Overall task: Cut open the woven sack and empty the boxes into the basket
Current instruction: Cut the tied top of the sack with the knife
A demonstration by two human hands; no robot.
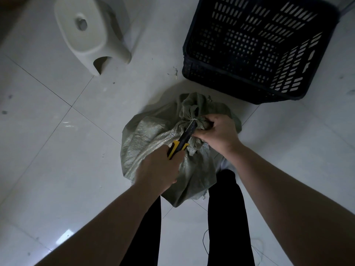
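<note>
A grey-green woven sack [149,135] stands on the tiled floor between my legs, its neck bunched and bound with a pale tie [194,119]. My left hand [160,167] grips a yellow and black utility knife [181,143], whose blade tip touches the tie. My right hand [216,132] clutches the bunched neck just below the tie. A dark plastic basket [249,89] with slotted walls sits on the floor beyond the sack, to the right; nothing shows inside it. The boxes are hidden inside the sack.
A white plastic stool [86,33] stands at the back left. Small scraps [174,72] lie on the tiles near the basket's corner. A thin loose string [204,240] lies on the floor by my right leg.
</note>
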